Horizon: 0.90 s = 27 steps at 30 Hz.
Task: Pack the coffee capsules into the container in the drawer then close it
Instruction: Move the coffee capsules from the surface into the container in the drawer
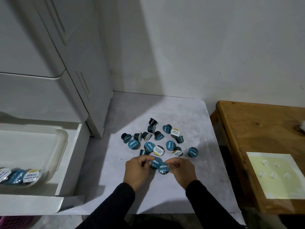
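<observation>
Near the front of the pale counter (189,116), the left hand (137,171) and right hand (184,171) sit close together, their fingers curled around a small cluster of teal-lidded coffee capsules (159,164) gathered between them; how many they grip I cannot tell. Just beyond the hands lies a loose scatter of capsules (158,139), some lid-up, some tipped on their sides, a few with white and gold lids. By their look these are light, rigid little plastic cups with thin foil tops, so they should lift easily several at a time, yet the smooth tapered walls could let one slip out of a full handful; holding them by the rim or cupping them from beneath seems safer than pressing on the foil. To the left, the white drawer (72,156) stands open with the clear container (54,146) inside it, a few capsules already lying in its near end and most of its space free. No lid for the container shows. The route from the pile to the container looks open, with only the drawer's side wall to clear. A wooden table (257,129) bearing a yellowish sheet (274,176) stands to the right, well clear of the work.
</observation>
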Available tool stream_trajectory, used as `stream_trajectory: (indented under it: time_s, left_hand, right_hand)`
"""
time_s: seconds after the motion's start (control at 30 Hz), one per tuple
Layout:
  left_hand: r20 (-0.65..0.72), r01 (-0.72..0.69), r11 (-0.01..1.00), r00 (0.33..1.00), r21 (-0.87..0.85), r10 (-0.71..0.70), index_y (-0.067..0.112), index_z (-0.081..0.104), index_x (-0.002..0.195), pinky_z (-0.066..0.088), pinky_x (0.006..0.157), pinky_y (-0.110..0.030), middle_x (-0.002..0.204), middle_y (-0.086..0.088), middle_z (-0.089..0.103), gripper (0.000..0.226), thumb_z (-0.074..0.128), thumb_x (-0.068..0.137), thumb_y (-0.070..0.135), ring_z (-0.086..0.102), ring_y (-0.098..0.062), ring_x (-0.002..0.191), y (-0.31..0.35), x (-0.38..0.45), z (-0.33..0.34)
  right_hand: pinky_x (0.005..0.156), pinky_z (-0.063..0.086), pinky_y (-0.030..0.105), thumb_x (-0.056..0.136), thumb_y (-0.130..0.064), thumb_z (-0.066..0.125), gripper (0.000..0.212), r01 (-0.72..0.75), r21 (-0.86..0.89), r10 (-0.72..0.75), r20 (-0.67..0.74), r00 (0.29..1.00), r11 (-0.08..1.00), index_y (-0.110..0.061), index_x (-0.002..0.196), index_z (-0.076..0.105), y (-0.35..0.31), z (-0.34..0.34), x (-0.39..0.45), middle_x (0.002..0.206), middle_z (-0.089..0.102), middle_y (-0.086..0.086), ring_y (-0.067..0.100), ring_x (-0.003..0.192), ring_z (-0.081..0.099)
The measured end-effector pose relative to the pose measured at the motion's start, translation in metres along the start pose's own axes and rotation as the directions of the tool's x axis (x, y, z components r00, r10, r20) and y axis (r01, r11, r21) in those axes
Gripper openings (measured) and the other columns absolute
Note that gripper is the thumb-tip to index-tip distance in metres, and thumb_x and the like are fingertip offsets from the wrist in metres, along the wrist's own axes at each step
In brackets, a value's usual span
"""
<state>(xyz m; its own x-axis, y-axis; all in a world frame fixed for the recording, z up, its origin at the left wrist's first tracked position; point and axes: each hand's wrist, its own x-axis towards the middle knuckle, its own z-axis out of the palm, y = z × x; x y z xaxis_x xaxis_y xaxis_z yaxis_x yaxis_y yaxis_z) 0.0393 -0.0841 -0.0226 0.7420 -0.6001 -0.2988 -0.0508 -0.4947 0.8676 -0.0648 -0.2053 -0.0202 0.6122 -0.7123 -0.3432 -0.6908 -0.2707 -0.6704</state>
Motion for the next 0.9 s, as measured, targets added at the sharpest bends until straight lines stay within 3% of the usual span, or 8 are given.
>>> stream_trajectory:
  time_s: [0.2, 0.33, 0.43, 0.6, 0.67, 0.8, 0.9]
  left_hand:
    - [-0.049, -0.146, 0.989, 0.988, -0.029, 0.144, 0.025, 0.075, 0.085, 0.038, 0.066, 0.005, 0.083, 0.016, 0.069, 0.027, 0.059, 0.087, 0.003, 0.057, 0.02, 0.075, 0.039, -0.003, -0.049]
    - [-0.059, -0.236, 0.972, 0.97, 0.005, 0.236, 0.028, 0.076, 0.083, 0.036, 0.055, 0.0, 0.07, 0.018, 0.067, 0.026, 0.06, 0.086, 0.008, 0.056, 0.012, 0.058, 0.062, -0.009, -0.104]
    - [-0.06, -0.271, 0.962, 0.96, 0.026, 0.272, 0.04, 0.073, 0.075, 0.044, 0.067, -0.009, 0.073, 0.017, 0.073, 0.032, 0.062, 0.085, 0.011, 0.064, 0.003, 0.07, 0.064, -0.011, -0.151]
    - [-0.038, -0.258, 0.965, 0.965, 0.047, 0.259, 0.035, 0.075, 0.079, 0.052, 0.077, -0.023, 0.081, 0.016, 0.075, 0.029, 0.062, 0.086, 0.01, 0.069, -0.005, 0.081, 0.045, -0.009, -0.239]
    - [-0.025, -0.26, 0.958, 0.964, 0.119, 0.265, 0.035, 0.075, 0.079, 0.052, 0.075, -0.026, 0.081, 0.018, 0.074, 0.026, 0.063, 0.086, 0.013, 0.069, -0.007, 0.081, 0.031, -0.005, -0.277]
    - [0.007, -0.246, 0.938, 0.968, 0.245, 0.252, 0.035, 0.074, 0.075, 0.041, 0.068, -0.002, 0.073, 0.033, 0.068, 0.027, 0.064, 0.085, 0.012, 0.063, 0.011, 0.075, -0.004, 0.009, -0.355]
    - [0.071, -0.217, 0.922, 0.976, 0.319, 0.205, 0.036, 0.073, 0.074, 0.039, 0.065, 0.003, 0.067, 0.038, 0.065, 0.03, 0.062, 0.086, 0.011, 0.061, 0.016, 0.076, -0.032, 0.022, -0.41]
  right_hand:
    - [0.056, 0.05, 0.014, 0.075, 0.008, 0.06, 0.048, 0.129, 0.221, -0.128, -0.019, 0.992, 0.967, -0.036, 0.056, 0.066, -0.048, -0.025, 0.002, 0.051, 0.065, -0.016, 0.0, 0.051, 0.059]
    - [0.049, 0.045, 0.014, 0.08, 0.009, 0.058, 0.03, 0.135, 0.426, -0.189, 0.085, 0.978, 0.895, -0.016, 0.069, 0.071, -0.098, -0.033, -0.005, 0.054, 0.067, -0.003, 0.004, 0.046, 0.055]
    - [0.051, 0.046, 0.015, 0.08, 0.007, 0.061, 0.03, 0.212, 0.442, -0.282, 0.099, 0.954, 0.872, -0.019, 0.068, 0.071, -0.137, -0.028, -0.012, 0.061, 0.067, 0.007, 0.005, 0.048, 0.056]
    - [0.061, 0.051, 0.019, 0.078, 0.005, 0.065, 0.031, 0.312, 0.438, -0.402, 0.126, 0.907, 0.843, -0.023, 0.067, 0.072, -0.201, 0.01, -0.025, 0.071, 0.072, 0.009, 0.01, 0.059, 0.061]
    - [0.057, 0.049, 0.015, 0.078, 0.007, 0.063, 0.034, 0.325, 0.458, -0.429, 0.143, 0.892, 0.827, -0.024, 0.067, 0.071, -0.227, 0.034, -0.03, 0.062, 0.071, -0.001, 0.006, 0.054, 0.06]
    - [0.056, 0.047, 0.01, 0.079, 0.011, 0.06, 0.035, 0.294, 0.477, -0.438, 0.224, 0.87, 0.828, -0.021, 0.069, 0.07, -0.277, 0.093, -0.033, 0.057, 0.069, -0.011, -0.001, 0.054, 0.059]
    - [0.058, 0.048, 0.011, 0.08, 0.007, 0.061, 0.033, 0.277, 0.436, -0.423, 0.283, 0.861, 0.856, -0.024, 0.069, 0.069, -0.31, 0.145, -0.031, 0.066, 0.069, -0.006, 0.002, 0.057, 0.06]
